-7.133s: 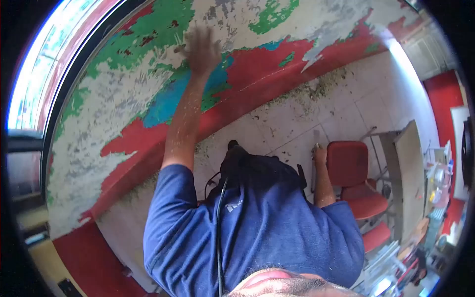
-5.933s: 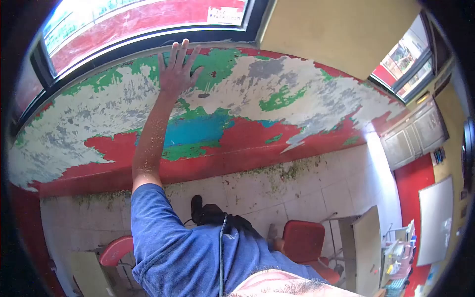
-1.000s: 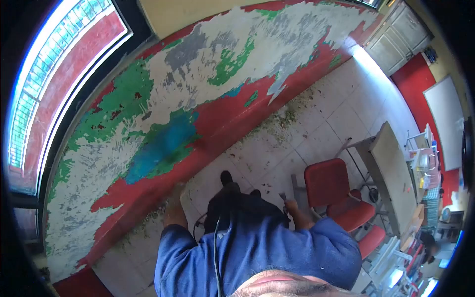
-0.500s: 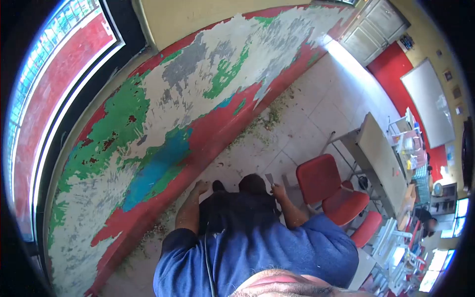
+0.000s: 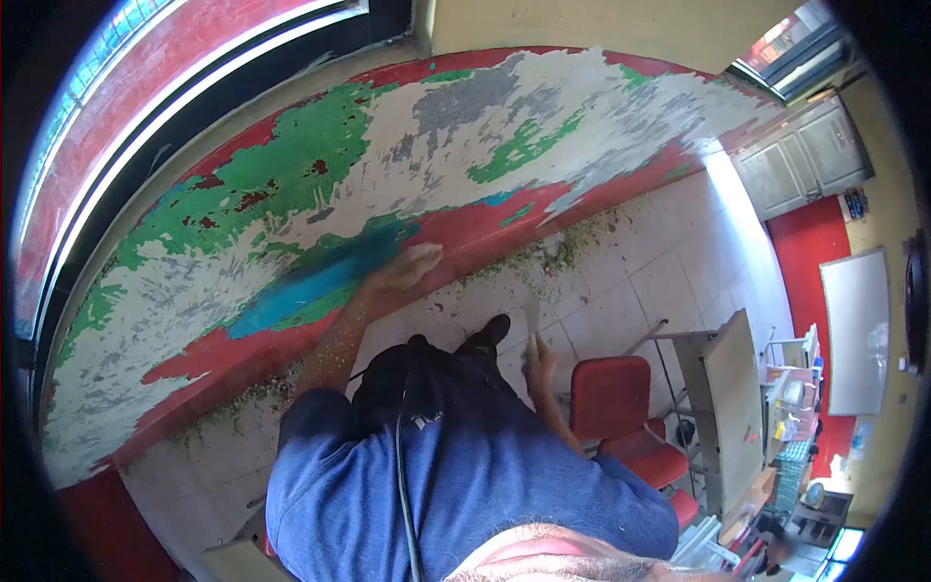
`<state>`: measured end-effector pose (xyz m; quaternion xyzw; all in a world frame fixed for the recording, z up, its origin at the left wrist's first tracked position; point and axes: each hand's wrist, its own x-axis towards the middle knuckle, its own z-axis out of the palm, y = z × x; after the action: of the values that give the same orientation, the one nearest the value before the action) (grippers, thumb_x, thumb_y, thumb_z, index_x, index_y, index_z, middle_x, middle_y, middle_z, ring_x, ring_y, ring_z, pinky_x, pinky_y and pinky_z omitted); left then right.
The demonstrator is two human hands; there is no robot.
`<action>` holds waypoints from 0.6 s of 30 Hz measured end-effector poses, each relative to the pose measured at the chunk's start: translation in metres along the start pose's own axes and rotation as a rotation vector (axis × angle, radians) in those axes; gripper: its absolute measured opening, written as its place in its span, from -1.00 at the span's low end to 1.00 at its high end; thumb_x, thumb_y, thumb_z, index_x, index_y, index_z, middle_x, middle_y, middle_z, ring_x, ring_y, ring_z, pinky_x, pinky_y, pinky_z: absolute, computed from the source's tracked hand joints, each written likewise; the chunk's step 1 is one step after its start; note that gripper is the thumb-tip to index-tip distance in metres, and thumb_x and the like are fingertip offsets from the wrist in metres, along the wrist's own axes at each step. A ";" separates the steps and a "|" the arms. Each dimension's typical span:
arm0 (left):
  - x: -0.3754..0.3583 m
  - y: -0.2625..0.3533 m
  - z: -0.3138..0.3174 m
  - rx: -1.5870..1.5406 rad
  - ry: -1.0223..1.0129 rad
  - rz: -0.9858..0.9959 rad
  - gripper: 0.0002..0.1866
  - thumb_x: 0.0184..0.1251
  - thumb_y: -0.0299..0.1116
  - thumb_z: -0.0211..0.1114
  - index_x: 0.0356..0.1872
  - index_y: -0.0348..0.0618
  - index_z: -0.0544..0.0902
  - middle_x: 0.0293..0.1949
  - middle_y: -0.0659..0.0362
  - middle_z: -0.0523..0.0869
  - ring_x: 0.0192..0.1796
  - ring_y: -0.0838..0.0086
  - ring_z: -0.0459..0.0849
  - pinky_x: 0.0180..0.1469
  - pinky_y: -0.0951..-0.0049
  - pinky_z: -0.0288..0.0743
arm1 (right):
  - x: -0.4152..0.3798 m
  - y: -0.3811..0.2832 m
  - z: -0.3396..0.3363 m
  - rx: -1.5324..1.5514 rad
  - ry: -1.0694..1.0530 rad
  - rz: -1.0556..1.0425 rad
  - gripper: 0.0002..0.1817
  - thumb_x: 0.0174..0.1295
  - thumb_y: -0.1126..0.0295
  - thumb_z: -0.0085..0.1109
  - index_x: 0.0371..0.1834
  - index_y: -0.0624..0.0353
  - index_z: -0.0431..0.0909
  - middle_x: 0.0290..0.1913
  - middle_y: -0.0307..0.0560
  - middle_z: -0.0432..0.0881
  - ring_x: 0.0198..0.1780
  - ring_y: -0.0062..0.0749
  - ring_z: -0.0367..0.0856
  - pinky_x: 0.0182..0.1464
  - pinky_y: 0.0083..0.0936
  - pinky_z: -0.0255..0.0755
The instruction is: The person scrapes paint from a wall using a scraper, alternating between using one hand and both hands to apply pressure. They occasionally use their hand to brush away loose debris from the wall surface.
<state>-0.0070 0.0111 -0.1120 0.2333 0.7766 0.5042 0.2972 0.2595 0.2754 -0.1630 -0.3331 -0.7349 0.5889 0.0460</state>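
My left hand point(image 5: 412, 267) reaches forward at the left, fingers stretched out and a little blurred, overlapping the red lower band of the wall in this view. The wall point(image 5: 427, 184) has patchy, flaking paint in white, green, grey, blue and red. My right hand point(image 5: 540, 361) is closed around the handle of a scraper point(image 5: 531, 312), whose flat blade points forward and is smeared by motion. The scraper is apart from the wall, over the tiled floor. Beside my right forearm stands a red chair point(image 5: 611, 398).
Paint flakes point(image 5: 553, 254) litter the floor along the wall's foot. A table point(image 5: 732, 407) stands beyond the chair, with cluttered shelves point(image 5: 795, 398) behind it. A white cabinet point(image 5: 805, 160) and a whiteboard point(image 5: 853, 330) are at the far right. My shoe point(image 5: 490, 333) is on the tiles.
My left hand has risen from beside my leg toward the wall, its fingers now stretched out. The scraper's blade now points more straight ahead. My view has turned and one foot shows further forward.
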 end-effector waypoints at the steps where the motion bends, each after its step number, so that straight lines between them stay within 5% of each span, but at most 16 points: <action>1: -0.004 0.032 0.005 -0.096 0.016 0.007 -0.33 0.35 0.16 -0.08 0.18 -0.28 0.35 0.03 0.05 0.52 0.04 0.28 0.51 0.10 0.27 0.41 | 0.014 -0.033 0.008 -0.119 -0.038 -0.176 -0.53 0.32 0.27 -0.05 0.26 0.21 0.33 -0.58 -0.33 0.37 -0.59 -0.70 0.30 -0.57 -0.65 0.25; 4: -0.021 0.122 0.017 -0.453 -0.017 -0.073 -0.43 0.44 0.01 -0.14 0.20 -0.30 0.31 0.01 -0.11 0.53 0.09 0.24 0.51 0.09 0.26 0.44 | 0.020 -0.157 0.042 -0.097 -0.146 -0.353 -0.51 0.30 0.29 -0.05 0.27 0.26 0.29 -0.49 -0.13 0.49 -0.49 -0.59 0.38 -0.40 -0.59 0.31; 7: -0.028 0.160 0.015 -0.973 -0.144 0.204 -0.48 0.47 -0.04 -0.18 0.14 -0.33 0.35 -0.07 -0.08 0.57 -0.02 0.27 0.58 0.01 0.29 0.50 | 0.021 -0.233 0.078 -0.115 -0.151 -0.555 -0.52 0.27 0.36 -0.01 0.27 0.24 0.29 -0.40 0.04 0.57 -0.40 -0.43 0.53 -0.31 -0.52 0.40; 10: -0.043 0.192 0.002 -1.212 0.184 0.230 -0.53 0.49 -0.10 -0.21 0.05 -0.35 0.40 -0.12 -0.03 0.58 -0.14 0.29 0.63 -0.08 0.36 0.54 | 0.010 -0.261 0.111 -0.085 -0.115 -0.971 -0.52 0.29 0.42 -0.04 0.28 0.26 0.26 -0.41 -0.13 0.55 -0.48 -0.60 0.44 -0.41 -0.61 0.35; 13: -0.045 0.194 -0.015 -1.039 0.523 0.325 -0.57 0.49 -0.12 -0.20 -0.05 -0.33 0.43 -0.29 0.06 0.59 -0.29 0.32 0.63 -0.22 0.38 0.53 | -0.007 -0.262 0.137 0.036 -0.305 -0.914 -0.54 0.28 0.47 -0.05 0.27 0.29 0.27 -0.48 -0.23 0.52 -0.55 -0.70 0.37 -0.48 -0.65 0.33; 18: -0.051 0.183 -0.032 -1.119 0.464 0.242 -0.64 0.46 -0.11 -0.09 -0.27 -0.25 0.45 -0.60 0.23 0.43 -0.51 0.44 0.52 -0.43 0.43 0.43 | -0.016 -0.261 0.158 0.084 -0.326 -0.743 -0.58 0.18 0.51 -0.02 0.14 0.40 0.37 -0.18 0.28 0.59 -0.15 -0.01 0.64 -0.11 -0.39 0.46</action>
<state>0.0184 0.0268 0.0781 0.0128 0.4068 0.9029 0.1386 0.0853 0.1129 0.0282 0.0549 -0.7782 0.6068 0.1522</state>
